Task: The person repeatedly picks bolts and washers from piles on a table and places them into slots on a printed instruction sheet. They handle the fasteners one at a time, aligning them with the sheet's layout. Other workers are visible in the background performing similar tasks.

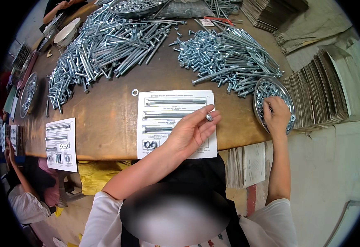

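My left hand (192, 131) is turned palm up over a printed sheet (178, 154) with pictures of bolts and nuts. A small shiny metal nut (209, 117) is held at its fingers, the thumb resting close by. At the right, my right hand (276, 112) reaches into a round metal bowl (257, 108) of loose nuts and washers. Its fingers are bent together among the pieces; what they grip is hidden. One loose nut (135, 92) lies on the table beyond the sheet's far left corner.
Two heaps of bolts, one left (105, 49) and one right (229, 57), cover the far brown table (105, 140). Cardboard stacks (320, 90) stand at the right. Another printed sheet (61, 162) hangs over the near edge. Another person's arm (17, 168) is at the left.
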